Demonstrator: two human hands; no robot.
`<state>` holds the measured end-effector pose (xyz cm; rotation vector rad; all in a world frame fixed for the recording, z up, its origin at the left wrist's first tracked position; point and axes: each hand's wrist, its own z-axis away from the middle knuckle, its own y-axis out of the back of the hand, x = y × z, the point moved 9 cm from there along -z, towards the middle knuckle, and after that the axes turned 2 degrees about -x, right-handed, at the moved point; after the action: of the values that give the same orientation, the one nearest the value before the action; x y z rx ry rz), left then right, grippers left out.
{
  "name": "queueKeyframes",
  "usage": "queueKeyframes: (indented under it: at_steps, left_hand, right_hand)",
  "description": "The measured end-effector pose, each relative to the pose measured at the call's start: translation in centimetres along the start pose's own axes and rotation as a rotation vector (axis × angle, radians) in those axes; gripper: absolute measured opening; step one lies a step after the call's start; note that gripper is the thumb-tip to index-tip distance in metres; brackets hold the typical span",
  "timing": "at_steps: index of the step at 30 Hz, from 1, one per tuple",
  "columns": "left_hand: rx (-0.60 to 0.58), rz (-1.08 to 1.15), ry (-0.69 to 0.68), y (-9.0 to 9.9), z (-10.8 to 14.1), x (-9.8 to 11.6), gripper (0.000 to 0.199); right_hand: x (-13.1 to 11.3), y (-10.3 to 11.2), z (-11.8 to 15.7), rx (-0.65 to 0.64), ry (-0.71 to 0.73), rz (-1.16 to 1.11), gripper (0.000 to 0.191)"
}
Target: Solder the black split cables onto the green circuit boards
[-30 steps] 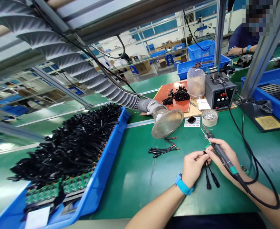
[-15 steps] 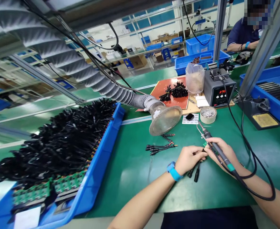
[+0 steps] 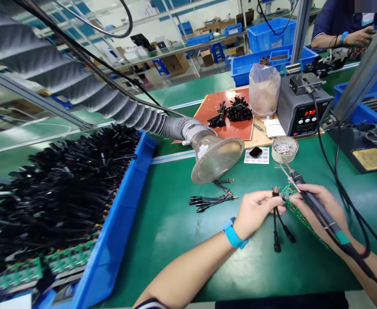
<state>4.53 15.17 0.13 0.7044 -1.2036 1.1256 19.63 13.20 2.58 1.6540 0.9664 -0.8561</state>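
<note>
My left hand (image 3: 254,214) pinches a short black two-ended cable (image 3: 275,225) between thumb and fingers. Its bared coloured wires point up, and two black connectors hang below. In my right hand (image 3: 331,208) lies a soldering iron (image 3: 318,207), its tip toward the upper left by the solder tin (image 3: 285,150). A long green circuit board (image 3: 299,215) sits beneath the right fingers, which seem to hold it too; its far part is hidden behind the hand. The cable's wire ends are close to the board's upper left end; contact cannot be made out.
Several loose cables (image 3: 209,201) lie left of my hands under a fume extractor hood (image 3: 218,161). A blue bin (image 3: 124,223) of cabled boards stands at left. Behind are bundled cables (image 3: 239,109), a soldering station (image 3: 304,107) and an iron stand (image 3: 362,146). A co-worker (image 3: 333,25) sits beyond.
The view has shifted closer. The cable in my left hand now shows upright with its wire ends up, and the green board has come into sight under my right hand. Both hands keep their hold.
</note>
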Motion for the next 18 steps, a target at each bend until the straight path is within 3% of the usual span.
queueKeyframes:
  at_steps: [2,5,11,18]
  left_hand:
    - [0.045,0.129,0.030,0.7,0.0,0.1,0.031]
    - [0.086,0.155,0.044,1.7,0.0,0.1,0.029]
    - [0.121,0.186,0.055,2.8,-0.2,-0.3,0.029]
    - [0.089,0.253,0.062,3.8,0.5,-1.2,0.038]
  right_hand:
    - [0.0,1.0,0.1,0.062,-0.024,0.015,0.033]
    - [-0.4,2.2,0.0,0.115,0.008,0.088,0.032]
    - [-1.1,1.7,-0.3,-0.055,0.177,0.178,0.038]
    - [1.2,1.8,0.8,-0.236,0.306,0.452,0.039]
